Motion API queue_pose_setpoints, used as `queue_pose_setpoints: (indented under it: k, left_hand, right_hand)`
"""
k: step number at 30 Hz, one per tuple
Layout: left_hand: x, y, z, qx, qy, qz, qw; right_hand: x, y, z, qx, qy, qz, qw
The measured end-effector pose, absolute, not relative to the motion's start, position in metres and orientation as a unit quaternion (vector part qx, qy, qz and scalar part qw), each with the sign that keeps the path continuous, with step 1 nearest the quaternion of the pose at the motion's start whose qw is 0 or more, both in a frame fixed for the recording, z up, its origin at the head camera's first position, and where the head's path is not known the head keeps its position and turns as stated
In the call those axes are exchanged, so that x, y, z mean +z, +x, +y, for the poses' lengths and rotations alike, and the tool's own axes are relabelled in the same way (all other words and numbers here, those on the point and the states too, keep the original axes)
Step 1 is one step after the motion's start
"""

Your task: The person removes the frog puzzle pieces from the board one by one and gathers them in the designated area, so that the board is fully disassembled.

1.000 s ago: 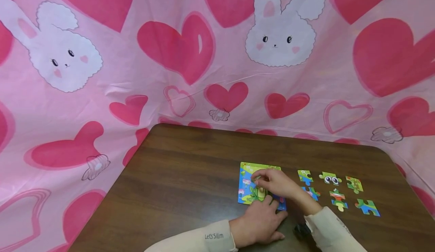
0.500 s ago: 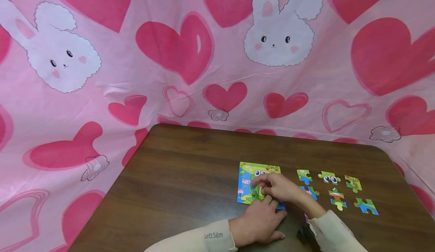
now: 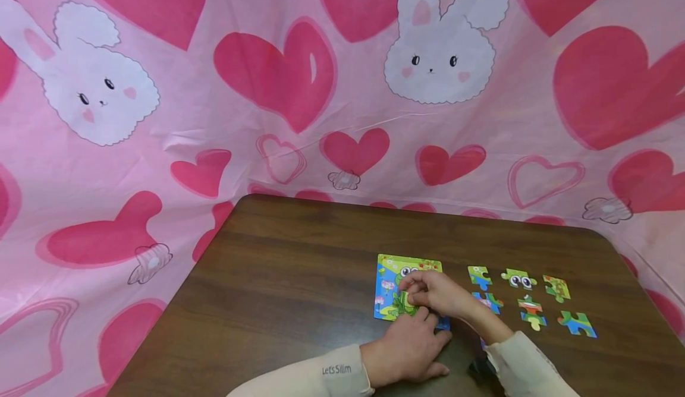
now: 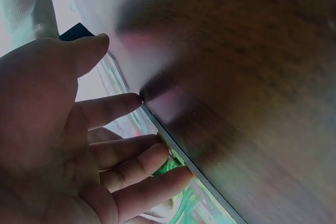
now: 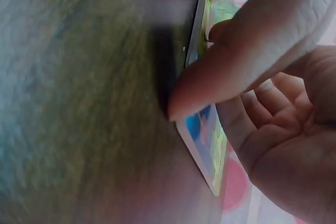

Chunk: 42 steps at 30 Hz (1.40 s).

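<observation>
A square frog puzzle board (image 3: 381,293) lies on the table in the head view. My left hand (image 3: 409,349) rests along its near edge, fingers extended and fingertips touching the board's side, as the left wrist view also shows. Above the board's middle, my right hand (image 3: 436,293) has its thumb and fingers drawn together, pinching a green-and-yellow puzzle piece (image 3: 404,303) at the frog's belly. The right hand covers much of the board's right half. The frog's eyes show just above the fingers.
Several loose puzzle pieces lie right of the board, among them an eyes piece (image 3: 519,280), a red-mouth piece (image 3: 531,309), a corner piece (image 3: 558,289) and a blue-green piece (image 3: 577,324). A pink curtain (image 3: 299,165) hangs beyond the brown table (image 3: 278,266).
My right hand has moved slightly down over the board, uncovering the frog's eyes. The belly piece has shifted a little left at its fingertips. My left hand has stayed in place.
</observation>
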State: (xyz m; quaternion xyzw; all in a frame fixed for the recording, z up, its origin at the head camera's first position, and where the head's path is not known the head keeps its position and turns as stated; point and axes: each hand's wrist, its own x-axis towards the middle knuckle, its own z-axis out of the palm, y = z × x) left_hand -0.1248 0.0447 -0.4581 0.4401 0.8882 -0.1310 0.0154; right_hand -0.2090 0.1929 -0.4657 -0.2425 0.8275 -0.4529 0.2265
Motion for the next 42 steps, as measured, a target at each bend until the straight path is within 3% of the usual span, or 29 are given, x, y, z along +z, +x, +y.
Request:
queue_pose_setpoints:
  k: [8, 21, 42]
  left_hand:
    - [-0.459, -0.124, 0.044, -0.115, 0.438, 0.891, 0.017]
    - [-0.456, -0.129, 0.045, -0.09, 0.436, 0.894, 0.052]
    - [-0.453, -0.13, 0.046, -0.078, 0.427, 0.899, 0.059]
  right_hand:
    - [-0.46, -0.217, 0.207, -0.49, -0.207, 0.828, 0.177]
    - [-0.448, -0.217, 0.237, -0.52, -0.114, 0.828, 0.177]
    - [-0.444, -0.177, 0.326, -0.505, -0.045, 0.849, 0.149]
